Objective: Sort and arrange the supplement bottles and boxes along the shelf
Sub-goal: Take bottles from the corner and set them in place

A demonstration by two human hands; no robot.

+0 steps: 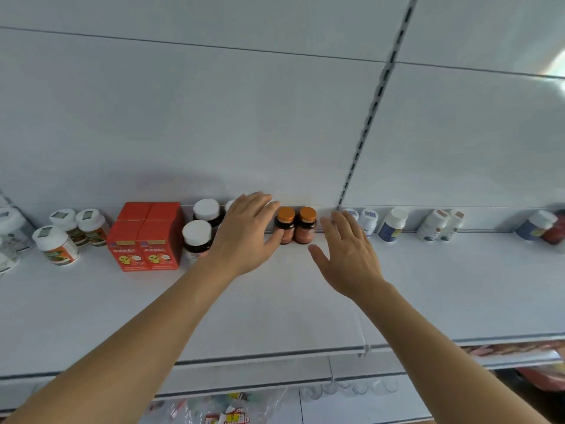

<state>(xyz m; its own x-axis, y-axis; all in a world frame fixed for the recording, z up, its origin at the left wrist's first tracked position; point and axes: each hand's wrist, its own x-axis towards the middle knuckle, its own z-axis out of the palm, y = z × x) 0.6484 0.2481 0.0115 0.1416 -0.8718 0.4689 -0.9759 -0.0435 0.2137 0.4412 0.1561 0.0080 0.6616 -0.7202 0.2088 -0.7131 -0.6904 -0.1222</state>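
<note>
Both hands at shelf (428, 286) back.
Left hand (244, 231) and right hand (348, 255), fingers spread and holding nothing, flank two orange-capped bottles (295, 226).

Nothing printed here can be read. The red boxes (143, 240) carry a yellow strip, white characters and a yellow cartoon figure on their fronts, all too blurred to make out; the labels on the orange-capped bottles (295, 224) are equally unreadable
</note>
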